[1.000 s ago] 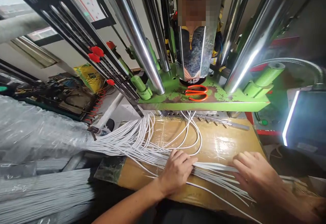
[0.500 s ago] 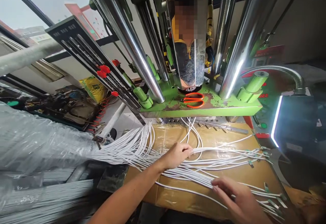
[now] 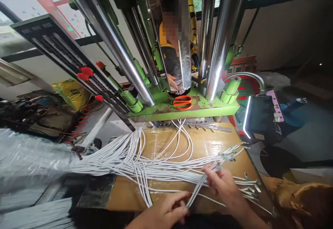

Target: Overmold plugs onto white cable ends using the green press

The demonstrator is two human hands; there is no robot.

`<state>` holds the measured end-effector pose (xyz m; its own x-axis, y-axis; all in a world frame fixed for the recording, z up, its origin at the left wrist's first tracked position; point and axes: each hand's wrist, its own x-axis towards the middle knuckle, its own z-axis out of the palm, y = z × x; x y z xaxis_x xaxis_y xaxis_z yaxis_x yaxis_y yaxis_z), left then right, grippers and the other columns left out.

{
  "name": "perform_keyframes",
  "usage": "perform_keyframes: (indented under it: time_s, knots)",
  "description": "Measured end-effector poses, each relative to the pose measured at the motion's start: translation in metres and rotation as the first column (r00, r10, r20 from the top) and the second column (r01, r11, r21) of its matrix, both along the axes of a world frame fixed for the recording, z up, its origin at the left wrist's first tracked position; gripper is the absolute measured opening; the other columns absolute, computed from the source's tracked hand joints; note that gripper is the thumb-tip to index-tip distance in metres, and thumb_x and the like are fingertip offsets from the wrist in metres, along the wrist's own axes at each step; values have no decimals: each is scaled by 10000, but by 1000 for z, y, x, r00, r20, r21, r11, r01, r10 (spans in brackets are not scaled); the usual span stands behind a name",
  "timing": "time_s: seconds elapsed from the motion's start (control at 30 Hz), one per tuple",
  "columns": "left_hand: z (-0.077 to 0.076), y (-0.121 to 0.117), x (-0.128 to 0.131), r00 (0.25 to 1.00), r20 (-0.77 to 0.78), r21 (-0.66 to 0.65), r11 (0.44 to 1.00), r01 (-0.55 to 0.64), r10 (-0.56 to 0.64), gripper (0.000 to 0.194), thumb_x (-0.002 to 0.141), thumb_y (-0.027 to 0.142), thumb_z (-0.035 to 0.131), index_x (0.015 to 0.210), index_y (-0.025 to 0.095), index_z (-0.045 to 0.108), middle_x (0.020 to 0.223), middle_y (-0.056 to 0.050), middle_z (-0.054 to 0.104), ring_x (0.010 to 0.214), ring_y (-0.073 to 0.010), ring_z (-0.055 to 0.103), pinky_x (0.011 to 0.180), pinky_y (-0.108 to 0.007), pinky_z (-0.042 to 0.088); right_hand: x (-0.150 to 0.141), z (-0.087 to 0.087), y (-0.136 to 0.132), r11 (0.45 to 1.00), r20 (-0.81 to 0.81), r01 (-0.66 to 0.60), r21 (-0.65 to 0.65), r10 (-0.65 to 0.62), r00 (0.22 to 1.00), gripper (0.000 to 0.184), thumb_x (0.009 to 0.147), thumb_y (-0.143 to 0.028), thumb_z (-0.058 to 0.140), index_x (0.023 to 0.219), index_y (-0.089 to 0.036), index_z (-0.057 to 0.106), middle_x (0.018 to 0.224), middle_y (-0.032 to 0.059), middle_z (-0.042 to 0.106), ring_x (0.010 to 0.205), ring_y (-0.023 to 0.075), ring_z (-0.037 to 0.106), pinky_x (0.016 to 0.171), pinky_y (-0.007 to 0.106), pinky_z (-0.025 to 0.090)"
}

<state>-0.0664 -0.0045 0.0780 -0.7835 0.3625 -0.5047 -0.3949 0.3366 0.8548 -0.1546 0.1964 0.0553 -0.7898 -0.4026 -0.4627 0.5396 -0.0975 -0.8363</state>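
Observation:
A big sheaf of white cables (image 3: 125, 159) fans from the left across a tape-covered brown worktop (image 3: 208, 142). Their free ends carry small green-tipped connectors (image 3: 229, 154) near the right edge. My left hand (image 3: 162, 213) is at the near edge of the worktop, its fingers closed on a few white cables that rise toward my right hand. My right hand (image 3: 225, 187) pinches the same strands higher up, just in front of the connector ends. Some cables loop back under the green press plate (image 3: 182, 109).
Orange scissors (image 3: 182, 102) lie on the green plate between chrome columns (image 3: 218, 48). A lit work lamp (image 3: 256, 116) on a gooseneck stands at the right. Clear plastic wrap (image 3: 28, 156) covers cable bundles at the left. A person's reflection shows in the central metal block.
The view swung right and up. My left hand drew back from the middle of the sheaf to the near edge, and both hands took hold of a few strands and lifted them.

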Motion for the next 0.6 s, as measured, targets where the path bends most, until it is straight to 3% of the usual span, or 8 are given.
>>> perform_keyframes:
  time_s: [0.1,0.17,0.23,0.3,0.37,0.47,0.53,0.6]
  knots:
    - [-13,21,-1,970,108,243,940,-238,218,479,917,551,412,1115,169,624,697,16,489,548,-95,398,530,-213,309,21,-4,-11,977,-128,-209,43,212,969,390,770,-544,678,697,-166,614,533,-20,552,491,114,496,469,238,354]
    - [-14,24,1,962,17,202,941,-271,273,469,927,541,423,1035,155,666,650,26,423,584,-99,364,562,-222,291,21,-7,-8,991,-178,-105,85,119,977,394,743,-548,697,874,-179,647,713,20,645,643,172,592,556,277,463]
    - [-12,20,3,974,-61,154,966,-207,218,414,934,491,461,994,156,697,651,20,434,650,-110,395,636,-235,311,16,-8,-2,993,-200,97,73,-81,976,527,775,-575,648,1154,-213,587,1028,80,675,909,238,642,725,348,541]
    - [-11,19,5,980,-35,204,962,-183,194,382,906,477,528,1014,157,707,689,8,495,678,-116,431,671,-242,335,12,-2,0,990,-294,112,89,-81,952,521,896,-554,478,1318,-248,493,1291,107,588,1168,258,563,955,433,488]
    - [-14,22,4,965,21,315,915,-253,260,395,836,480,634,1046,154,706,733,-10,559,699,-126,470,680,-245,364,13,8,-5,973,-499,-76,217,178,848,442,960,-477,364,1337,-294,504,1345,70,566,1247,248,513,1054,465,417]
    - [-22,33,-3,901,55,427,806,-410,429,386,786,481,691,959,137,722,794,-43,623,776,-156,534,724,-259,415,5,19,-18,839,-670,-290,460,543,507,343,971,-395,372,1235,-408,591,1144,-33,688,1056,186,641,926,343,535]
    - [-27,37,-11,864,57,399,782,-479,500,356,767,466,713,829,115,718,745,-40,613,714,-137,539,661,-239,426,-22,18,-18,806,-695,-221,550,588,414,327,973,-379,366,1125,-394,655,1007,-44,721,933,166,677,825,286,570]
    - [-29,38,-19,821,112,345,752,-561,560,352,713,440,766,795,106,691,624,-1,558,555,-90,489,517,-202,376,-66,8,-7,783,-710,-7,622,568,416,383,974,-372,326,1095,-286,679,1039,42,709,1005,229,651,894,376,535]
